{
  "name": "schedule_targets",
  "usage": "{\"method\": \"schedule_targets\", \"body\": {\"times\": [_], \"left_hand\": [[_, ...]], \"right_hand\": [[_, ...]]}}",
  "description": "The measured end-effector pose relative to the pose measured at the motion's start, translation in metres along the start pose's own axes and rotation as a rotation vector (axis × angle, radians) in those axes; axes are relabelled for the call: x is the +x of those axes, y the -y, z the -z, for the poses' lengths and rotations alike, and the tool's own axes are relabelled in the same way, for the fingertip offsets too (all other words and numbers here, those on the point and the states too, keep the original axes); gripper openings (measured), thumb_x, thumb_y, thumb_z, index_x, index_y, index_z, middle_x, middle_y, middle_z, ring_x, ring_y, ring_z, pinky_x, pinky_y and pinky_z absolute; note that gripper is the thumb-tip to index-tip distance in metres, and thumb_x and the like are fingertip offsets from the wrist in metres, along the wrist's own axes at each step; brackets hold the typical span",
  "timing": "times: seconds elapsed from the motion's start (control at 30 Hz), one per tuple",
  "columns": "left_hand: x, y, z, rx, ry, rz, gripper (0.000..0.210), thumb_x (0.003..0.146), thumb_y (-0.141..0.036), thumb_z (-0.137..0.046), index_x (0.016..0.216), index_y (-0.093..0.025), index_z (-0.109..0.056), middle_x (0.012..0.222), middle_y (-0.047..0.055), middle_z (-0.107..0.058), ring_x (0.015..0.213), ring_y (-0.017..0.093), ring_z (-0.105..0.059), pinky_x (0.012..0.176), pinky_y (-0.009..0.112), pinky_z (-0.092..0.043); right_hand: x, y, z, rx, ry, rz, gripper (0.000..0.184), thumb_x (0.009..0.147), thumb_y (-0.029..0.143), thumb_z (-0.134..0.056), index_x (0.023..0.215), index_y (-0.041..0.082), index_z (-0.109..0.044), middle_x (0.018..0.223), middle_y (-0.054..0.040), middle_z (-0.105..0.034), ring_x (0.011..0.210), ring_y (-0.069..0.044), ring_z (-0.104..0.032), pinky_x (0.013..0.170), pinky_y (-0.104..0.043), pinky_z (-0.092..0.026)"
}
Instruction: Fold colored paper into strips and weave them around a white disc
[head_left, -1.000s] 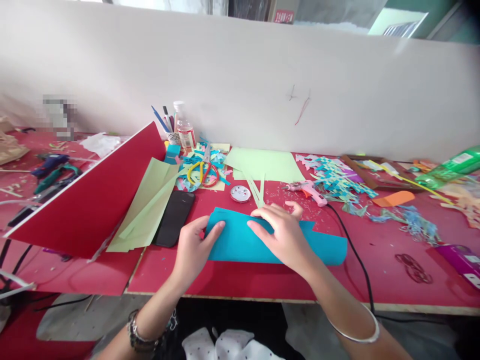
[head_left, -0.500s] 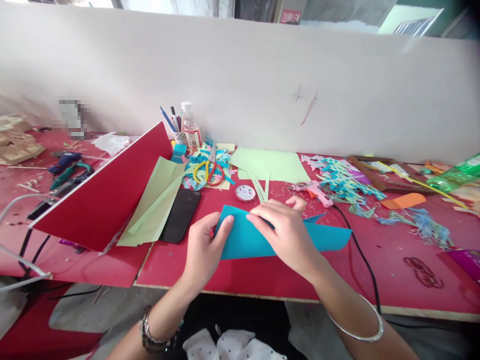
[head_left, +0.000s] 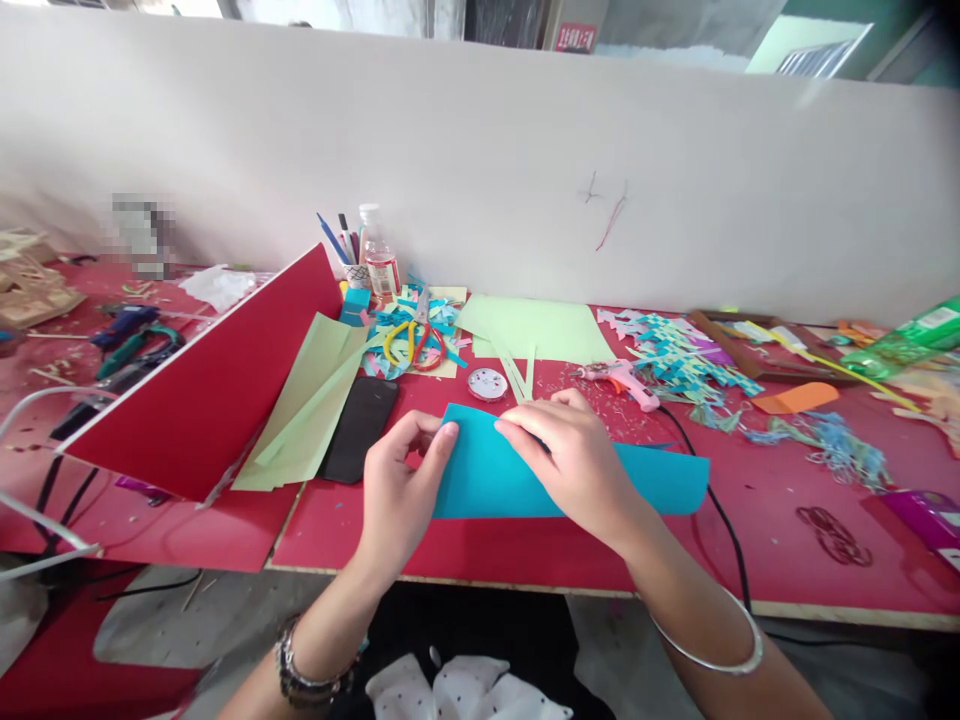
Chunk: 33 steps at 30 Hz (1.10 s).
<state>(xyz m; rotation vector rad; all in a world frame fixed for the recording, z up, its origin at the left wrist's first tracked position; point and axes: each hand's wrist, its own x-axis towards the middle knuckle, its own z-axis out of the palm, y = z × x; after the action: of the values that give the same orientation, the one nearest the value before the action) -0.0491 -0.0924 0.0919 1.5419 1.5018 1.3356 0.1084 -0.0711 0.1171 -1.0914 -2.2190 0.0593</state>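
A sheet of blue paper (head_left: 495,480) is held up between both hands above the front of the red table. My left hand (head_left: 405,470) pinches its left end, thumb in front and fingers behind. Along the top edge, my right hand (head_left: 574,455) grips the same sheet between thumb and fingers; the far fingertips are hidden. The sheet's right part runs out past my right wrist and curves at its end. Just beyond the hands lie a round, patterned tin (head_left: 487,384) and narrow pale green paper strips (head_left: 529,372).
A black phone (head_left: 361,430) and green sheets (head_left: 307,410) lie left, beside an upright red board (head_left: 217,390). Scissors (head_left: 415,340) rest on paper scraps. A pink glue gun (head_left: 622,382) lies right, its black cord crossing the table. A water bottle (head_left: 382,262) stands behind.
My left hand has shifted slightly left along with the paper's left end. The paper's right end lies flatter, and the raised flap behind it shows less. Both hands keep their grip.
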Motion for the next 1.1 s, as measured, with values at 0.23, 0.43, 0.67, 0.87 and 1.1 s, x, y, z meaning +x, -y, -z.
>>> {"method": "schedule_targets", "body": {"times": [0.23,0.43,0.67,0.87,1.1], "left_hand": [[0.003,-0.001,0.002,-0.006,-0.015,0.024,0.026,0.077,-0.034,-0.049,0.059,-0.016,-0.047,0.052,-0.005,-0.040,0.047,0.006,-0.032,0.042,0.016,-0.027],[0.001,-0.003,0.004,0.026,-0.035,-0.026,0.021,0.078,-0.034,-0.049,0.065,-0.017,-0.051,0.054,-0.005,-0.044,0.048,0.006,-0.035,0.043,0.016,-0.028],[-0.001,-0.006,0.005,0.004,-0.039,-0.038,0.021,0.078,-0.035,-0.049,0.066,-0.017,-0.052,0.056,-0.004,-0.046,0.049,0.006,-0.038,0.042,0.015,-0.028],[-0.002,-0.011,0.008,-0.024,-0.023,-0.014,0.024,0.078,-0.036,-0.048,0.063,-0.016,-0.051,0.054,-0.005,-0.046,0.047,0.005,-0.038,0.041,0.016,-0.028],[0.001,-0.016,0.017,0.105,-0.073,-0.061,0.024,0.077,-0.035,-0.048,0.069,-0.016,-0.059,0.060,-0.003,-0.055,0.053,0.008,-0.045,0.044,0.016,-0.032]], "right_hand": [[0.001,0.002,0.002,0.010,-0.029,0.002,0.018,0.084,0.023,-0.045,0.071,0.017,-0.056,0.065,0.0015,-0.062,0.060,-0.010,-0.052,0.064,-0.026,-0.030],[0.000,0.001,0.006,0.051,-0.015,-0.040,0.016,0.083,0.023,-0.046,0.075,0.018,-0.058,0.073,-0.0002,-0.064,0.066,-0.011,-0.054,0.069,-0.027,-0.033],[-0.003,0.001,0.013,0.140,-0.018,-0.109,0.014,0.081,0.024,-0.049,0.073,0.019,-0.059,0.067,0.0018,-0.062,0.063,-0.010,-0.052,0.067,-0.025,-0.036],[-0.002,0.005,0.018,0.220,-0.006,-0.144,0.013,0.080,0.024,-0.051,0.070,0.019,-0.059,0.067,0.0025,-0.061,0.062,-0.010,-0.053,0.066,-0.024,-0.038],[0.000,0.006,0.022,0.229,-0.010,-0.136,0.014,0.080,0.025,-0.051,0.071,0.019,-0.060,0.070,0.0012,-0.063,0.064,-0.011,-0.055,0.065,-0.024,-0.040]]}}
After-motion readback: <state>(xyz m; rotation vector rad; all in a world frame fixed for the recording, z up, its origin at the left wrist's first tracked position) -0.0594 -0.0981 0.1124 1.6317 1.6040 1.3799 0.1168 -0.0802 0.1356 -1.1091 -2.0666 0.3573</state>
